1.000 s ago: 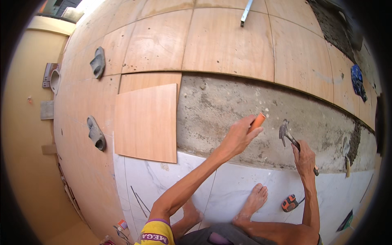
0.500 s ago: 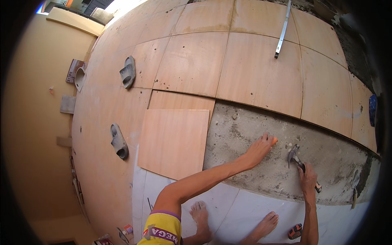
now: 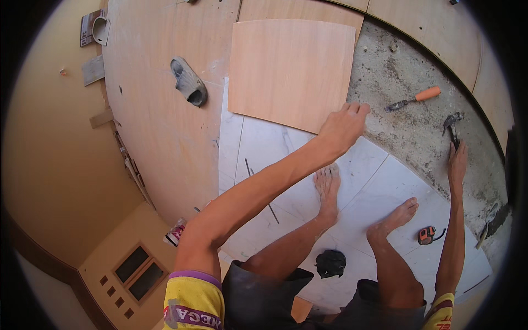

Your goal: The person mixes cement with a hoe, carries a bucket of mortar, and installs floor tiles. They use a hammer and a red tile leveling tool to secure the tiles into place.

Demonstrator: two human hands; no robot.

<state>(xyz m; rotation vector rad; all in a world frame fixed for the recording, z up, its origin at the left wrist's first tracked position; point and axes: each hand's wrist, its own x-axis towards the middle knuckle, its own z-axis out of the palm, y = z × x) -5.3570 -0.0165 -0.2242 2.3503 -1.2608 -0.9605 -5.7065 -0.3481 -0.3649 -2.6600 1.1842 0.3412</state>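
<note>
My left hand (image 3: 345, 129) is at the near right corner of a loose beige tile (image 3: 291, 71), fingers slightly bent and holding nothing I can see. Whether its fingertips touch the tile, I cannot tell. A hand tool with an orange handle (image 3: 428, 93) and a narrow dark blade, like a chisel, lies on the rough grey concrete (image 3: 385, 77). To its right is a claw hammer (image 3: 452, 124), head pointing away from me. My right hand (image 3: 457, 159) is around the lower part of its dark handle, which the fingers partly hide.
White marbled tiles (image 3: 363, 143) lie under my bare feet. An orange and black tape measure (image 3: 426, 235) and a black crumpled bag (image 3: 330, 264) rest on them. A grey slipper (image 3: 188, 82) lies on beige tiling at left. A trowel (image 3: 487, 225) lies at far right.
The orange-handled tool has left my left hand and lies on the concrete. That hand has moved back to the loose tile's corner. The view has shifted down toward my legs.
</note>
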